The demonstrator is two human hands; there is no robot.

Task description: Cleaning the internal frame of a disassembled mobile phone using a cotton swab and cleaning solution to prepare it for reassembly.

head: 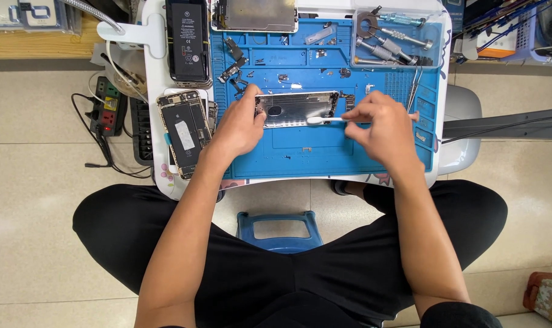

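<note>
A stripped phone housing (297,109) lies flat near the middle of the blue repair mat (324,155), long side running left to right; its inside is bare, shiny grey metal with a dark rim and small fittings at the right end. The left hand (239,124) is curled around the housing's left end, thumb on its near corner and fingers over the far edge, pinning it to the mat. The right hand (379,124) is closed in a pinch on a white cotton swab (324,120), whose tip rests on the housing's near edge toward the right end. At the mat's far right corner a clear plastic tray (397,39) holds several metal-handled screwdrivers and a ring-shaped tool, lying loosely across one another. Small brackets and loose parts (233,64) are scattered over the mat's far left area, beside its moulded shallow compartments. Along the table's left edge, off the mat, lie a black battery (188,39) at the far corner and an opened phone (185,130) nearer the person, its insides facing up. A metal plate (255,13) sits at the table's far edge.
</note>
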